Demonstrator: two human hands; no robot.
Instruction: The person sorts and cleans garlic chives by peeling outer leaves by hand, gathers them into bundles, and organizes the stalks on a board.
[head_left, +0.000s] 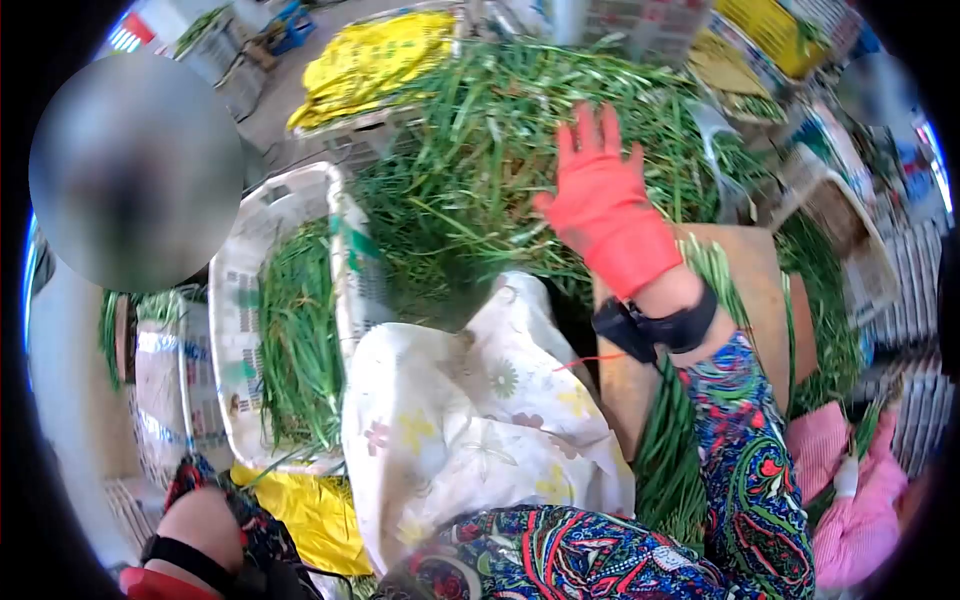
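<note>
My right hand (610,205), in a red rubber glove, reaches forward with fingers spread. It is over or on a large heap of long green leafy stalks (460,170) that look like chives; I cannot tell whether it touches them. Nothing shows in its grasp. Only the red cuff of my left hand (165,586) shows at the bottom left edge, beside my left leg or sleeve; its fingers are out of view. A white floral apron (480,400) covers my lap between the hands and the heap.
A white plastic crate (233,330) with green stalks stands to the left. Brown board (745,255) and more stalks (670,465) lie at the right. Yellow sacking (380,60) is at the back. A person's pink sleeve (860,510) shows at right.
</note>
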